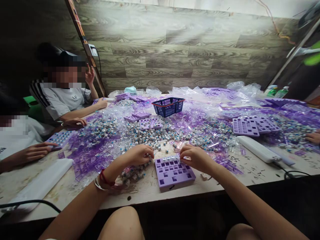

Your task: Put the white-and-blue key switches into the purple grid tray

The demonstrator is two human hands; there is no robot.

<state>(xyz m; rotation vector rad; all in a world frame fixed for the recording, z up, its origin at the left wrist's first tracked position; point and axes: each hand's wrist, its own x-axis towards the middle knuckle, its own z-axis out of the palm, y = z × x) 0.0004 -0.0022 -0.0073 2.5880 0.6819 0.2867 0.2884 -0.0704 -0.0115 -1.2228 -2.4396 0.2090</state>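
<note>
A light purple tray point(175, 180) with square holes lies flat on the table in front of me. Clear plastic pieces point(168, 164) sit along its far row. My right hand point(192, 155) is at the tray's far right corner, fingers curled together; what is between the fingertips is hidden. My left hand point(142, 154), with a red band and a silver bangle at the wrist, hovers just left of the tray with its fingers bent inward in a pinch. Whatever it holds is too small to name. Beneath and beyond it spread small white-and-blue switch-like parts point(152, 136).
A dark blue basket point(168, 107) stands mid-table among clear and purple plastic pieces point(96, 155). More purple trays point(246, 126) are stacked at right, behind a white elongated device point(258, 149). Two people point(67, 100) sit at left; another person's hand point(313, 137) shows at the right edge.
</note>
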